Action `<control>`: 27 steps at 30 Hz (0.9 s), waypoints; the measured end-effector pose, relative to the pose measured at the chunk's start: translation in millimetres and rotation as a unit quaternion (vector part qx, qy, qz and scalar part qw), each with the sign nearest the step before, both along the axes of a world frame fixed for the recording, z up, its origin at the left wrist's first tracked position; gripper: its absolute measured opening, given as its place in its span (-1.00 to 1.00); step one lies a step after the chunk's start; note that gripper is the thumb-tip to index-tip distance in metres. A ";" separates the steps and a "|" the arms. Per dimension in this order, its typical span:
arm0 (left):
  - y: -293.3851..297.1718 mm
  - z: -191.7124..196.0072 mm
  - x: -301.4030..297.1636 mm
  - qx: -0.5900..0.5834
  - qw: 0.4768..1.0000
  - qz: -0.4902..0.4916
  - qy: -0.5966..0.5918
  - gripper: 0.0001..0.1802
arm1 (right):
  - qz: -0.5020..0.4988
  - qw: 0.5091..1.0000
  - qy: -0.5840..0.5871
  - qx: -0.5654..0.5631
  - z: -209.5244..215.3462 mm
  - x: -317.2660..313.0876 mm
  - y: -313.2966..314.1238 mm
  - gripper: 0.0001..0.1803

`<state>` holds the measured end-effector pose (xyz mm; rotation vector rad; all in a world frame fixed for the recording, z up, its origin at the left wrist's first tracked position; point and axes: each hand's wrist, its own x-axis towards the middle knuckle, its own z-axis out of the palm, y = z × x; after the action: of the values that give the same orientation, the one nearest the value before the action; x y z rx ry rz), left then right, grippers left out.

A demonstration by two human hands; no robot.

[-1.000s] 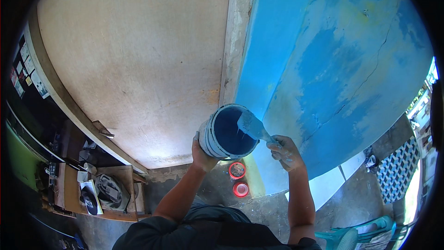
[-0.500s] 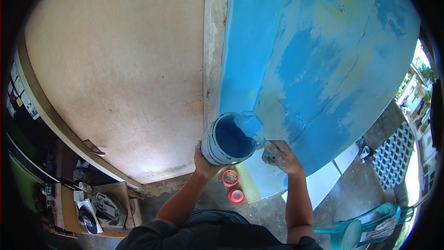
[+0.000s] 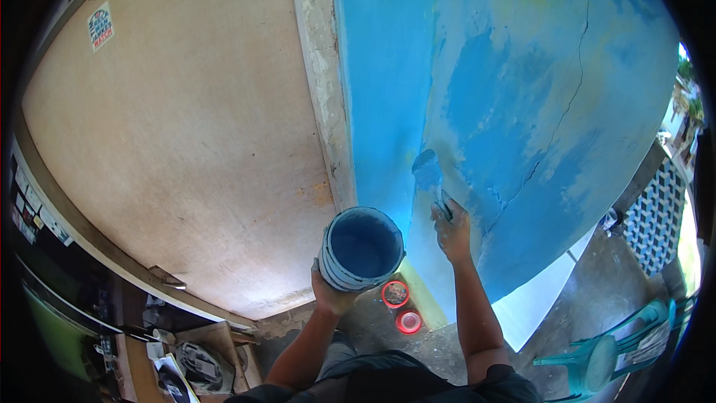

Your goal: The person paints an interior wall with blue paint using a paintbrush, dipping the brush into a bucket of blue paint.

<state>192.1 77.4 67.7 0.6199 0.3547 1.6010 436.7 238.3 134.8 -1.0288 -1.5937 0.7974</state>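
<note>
Left hand: the left hand point(image 3: 330, 295) is clamped on the lower left side of the bucket, well apart from the other hand.
Right hand: the right hand point(image 3: 453, 233) is closed around the handle of the brush, raised before the wall.
Bucket: the bucket point(image 3: 343, 275) is held up above the floor, tilted so its mouth faces the camera, blue paint inside and smears along the rim.
Brush: the wide brush point(image 3: 428, 173) points head up, coated in pale blue, to the right of and above the bucket; whether it touches the wall cannot be told.
Wall: the wall point(image 3: 514, 89) is patchy blue and grey, with a long crack toward its right edge.
Sticker: a white sticker point(image 3: 100, 26) with dark and red lettering sits near the upper left corner of the wooden panel point(image 3: 186, 142).
Floor: two red containers point(image 3: 383, 295) point(image 3: 409, 331) stand by the wall's lower left corner; green chairs point(image 3: 597, 366) stand toward the right.
Worktop: a grey bag point(image 3: 200, 367) and a dark cap point(image 3: 171, 382) with pale markings lie near its right edge.
</note>
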 end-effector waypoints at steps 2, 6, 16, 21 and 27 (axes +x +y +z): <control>-2.7 -3.4 -7.3 -0.029 0.991 0.003 -0.133 -0.22 | -0.078 0.987 -0.023 0.141 -20.0 -19.3 34.0 -0.79; -5.1 9.7 -10.6 -0.077 0.988 0.034 -0.132 -0.22 | -0.167 0.951 -0.140 0.217 -49.2 -33.8 78.6 -0.78; -10.6 -10.1 -43.7 -0.084 0.990 0.043 -0.108 -0.18 | -0.165 0.954 -0.247 -0.049 -168.5 -53.1 48.3 -0.73; -5.3 -24.1 -46.3 -0.084 0.990 0.034 -0.112 -0.18 | -0.144 0.975 -0.129 -0.112 -146.8 -38.2 76.0 -0.63; -0.6 -25.6 -37.6 -0.079 0.993 0.044 -0.079 -0.18 | -0.102 0.986 0.004 -0.135 -18.1 -44.1 131.8 -0.81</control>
<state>154.5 76.8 42.1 0.3584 0.3915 1.6759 392.6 370.1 116.6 -1.3578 -1.3707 0.8883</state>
